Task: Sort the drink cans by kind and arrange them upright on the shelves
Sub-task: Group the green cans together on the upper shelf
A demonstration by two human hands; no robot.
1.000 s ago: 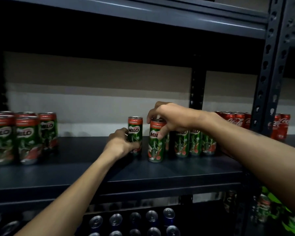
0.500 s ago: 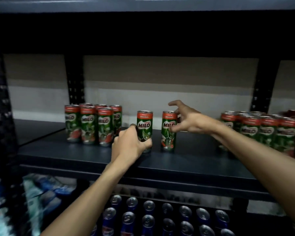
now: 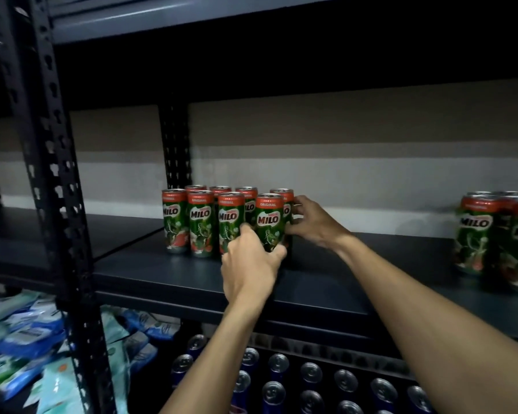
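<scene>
Green-and-red Milo cans (image 3: 201,222) stand upright in a block of eight at the left end of the dark shelf (image 3: 326,282), four in front and four behind. The left hand (image 3: 248,264) grips the front can (image 3: 269,225) at the block's right end, fingers wrapped round its lower half. The right hand (image 3: 311,225) holds the rear can (image 3: 284,198) just behind it, thumb near the rim and fingers curled round the side. Both cans sit against their neighbours. A second Milo group (image 3: 476,231) stands well apart at the right edge, with three fronts showing and more tops behind. Below, about a dozen blue cans (image 3: 278,364) show silver tops. Blurred packets (image 3: 21,333) lie lower left, too many to count.
</scene>
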